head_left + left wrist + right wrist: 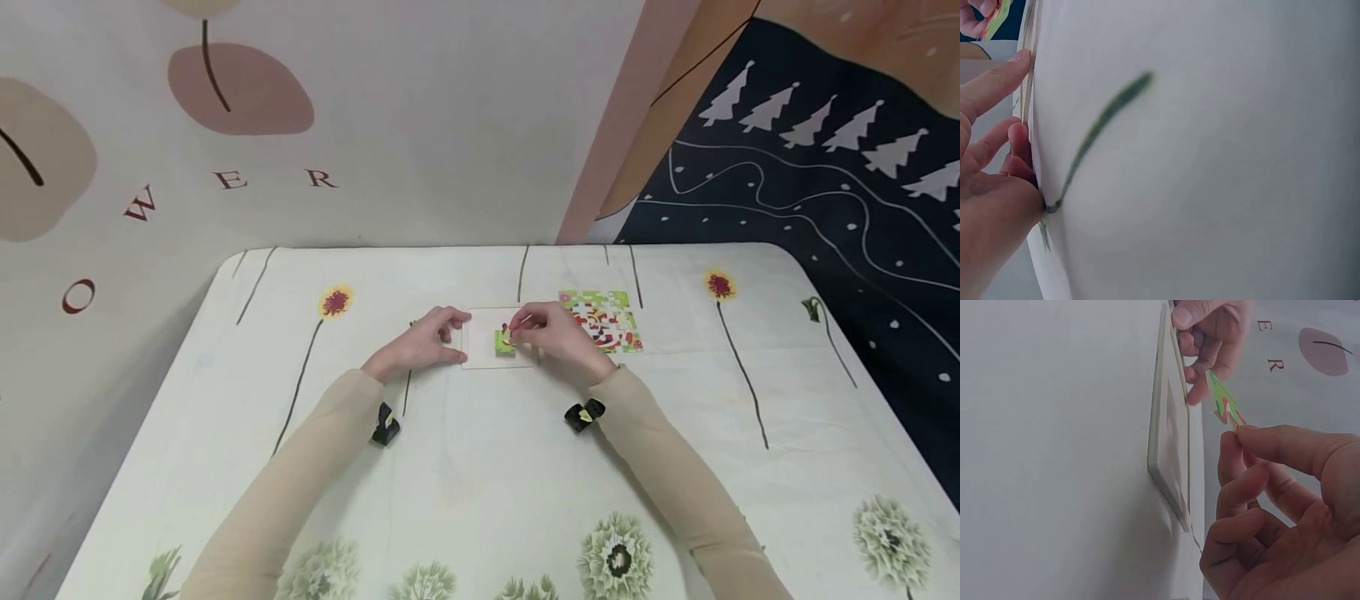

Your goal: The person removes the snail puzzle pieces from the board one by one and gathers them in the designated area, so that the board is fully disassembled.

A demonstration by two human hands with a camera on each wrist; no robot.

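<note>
A thin white puzzle board (477,340) with a raised rim lies flat on the table. At its left edge is my left hand (426,340), thumb and index finger spread apart and touching the rim near the two left corners. My right hand (558,337) pinches a green and red jigsaw piece (1222,400) between thumb and index finger. In the right wrist view the piece is held up off the board (1175,444), tilted, its white edge showing. The other right fingers curl beneath. In the left wrist view, the index fingertip (1020,57) presses the board's edge.
Several jigsaw pieces (618,302) with green, red and white print lie grouped right of the board, partly hidden behind my right hand. The table (480,467) bears a cloth printed with flowers. A patterned wall covering (450,150) rises behind its far edge.
</note>
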